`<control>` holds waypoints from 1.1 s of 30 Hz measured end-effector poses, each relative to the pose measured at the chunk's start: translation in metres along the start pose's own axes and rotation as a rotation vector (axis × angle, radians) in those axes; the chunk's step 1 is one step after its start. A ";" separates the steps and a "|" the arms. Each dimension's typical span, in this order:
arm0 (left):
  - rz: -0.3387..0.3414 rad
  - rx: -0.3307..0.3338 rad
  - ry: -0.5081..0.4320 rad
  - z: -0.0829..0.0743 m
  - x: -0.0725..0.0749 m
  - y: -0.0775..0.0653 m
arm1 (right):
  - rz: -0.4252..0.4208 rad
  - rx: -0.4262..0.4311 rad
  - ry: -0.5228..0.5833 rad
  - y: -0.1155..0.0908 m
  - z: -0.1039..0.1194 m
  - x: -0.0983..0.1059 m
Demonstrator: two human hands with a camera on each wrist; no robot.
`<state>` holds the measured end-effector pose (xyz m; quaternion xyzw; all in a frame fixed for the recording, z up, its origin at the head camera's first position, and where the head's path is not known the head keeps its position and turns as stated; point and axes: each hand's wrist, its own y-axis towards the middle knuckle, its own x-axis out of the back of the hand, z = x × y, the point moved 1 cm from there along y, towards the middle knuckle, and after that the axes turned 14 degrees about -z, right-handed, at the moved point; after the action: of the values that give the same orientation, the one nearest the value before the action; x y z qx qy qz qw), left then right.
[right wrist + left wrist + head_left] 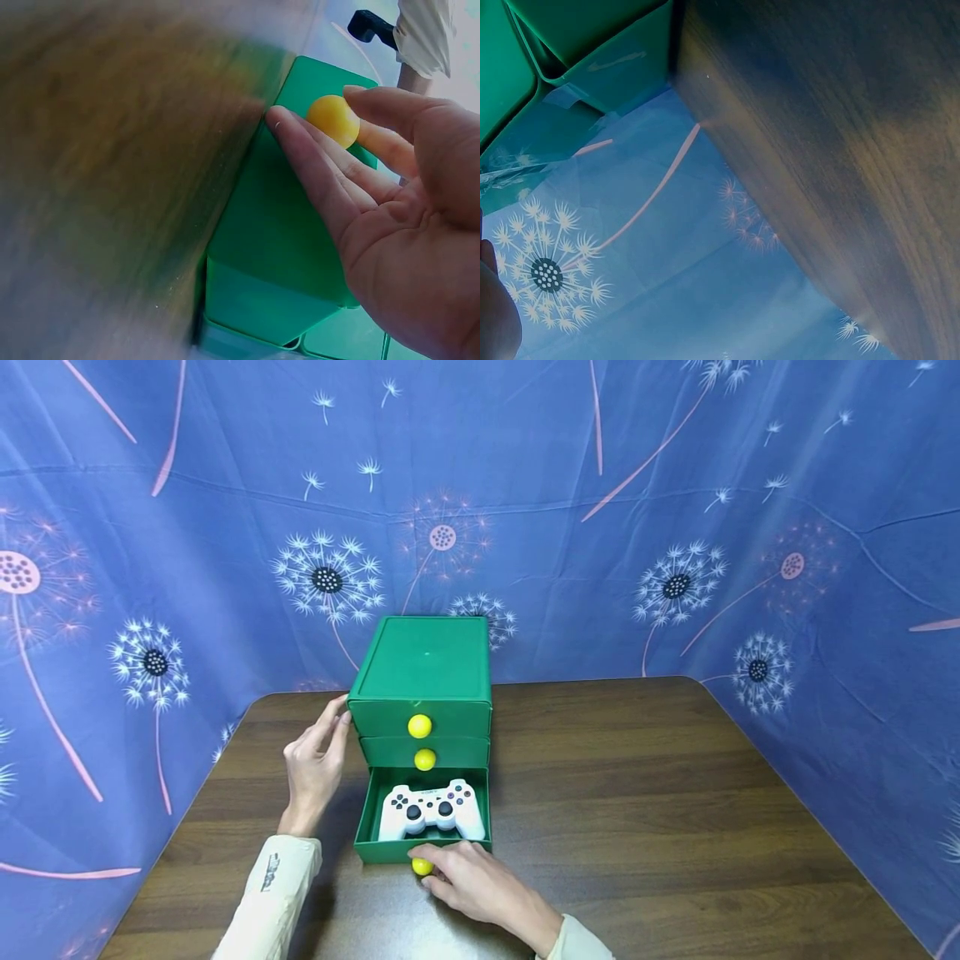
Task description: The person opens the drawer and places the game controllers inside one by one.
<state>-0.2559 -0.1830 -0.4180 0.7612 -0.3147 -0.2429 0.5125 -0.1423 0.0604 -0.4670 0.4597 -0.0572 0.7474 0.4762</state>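
A green box with three stacked drawers [420,660] stands on the wooden table, each drawer bearing a round yellow knob. Its bottom drawer [405,853] is pulled out, and a white game controller [431,810] lies inside, sticks facing up. My right hand [483,883] pinches the bottom yellow knob [334,120] between thumb and fingers, as the right wrist view shows. My left hand [313,768] touches the box's upper left side with its fingertips. In the left wrist view only a small part of that hand [496,315] shows at the edge.
The upper drawer [382,718] and middle drawer [386,752] are closed. Behind the wooden table [637,802] and along its sides hangs a blue cloth [555,560] with dandelion prints. Clear tape [566,96] sticks to the box's side.
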 end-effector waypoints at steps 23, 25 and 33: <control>-0.001 -0.004 -0.001 0.001 0.001 0.000 | -0.051 0.111 -0.126 0.006 -0.001 -0.003; 0.000 -0.007 0.001 0.001 0.001 0.001 | -0.054 0.108 -0.121 0.006 -0.001 -0.003; 0.008 0.001 -0.001 0.001 0.001 0.000 | -0.046 0.066 -0.100 0.008 -0.004 -0.002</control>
<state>-0.2559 -0.1837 -0.4183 0.7600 -0.3182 -0.2412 0.5128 -0.1509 0.0564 -0.4681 0.5133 -0.0458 0.7137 0.4744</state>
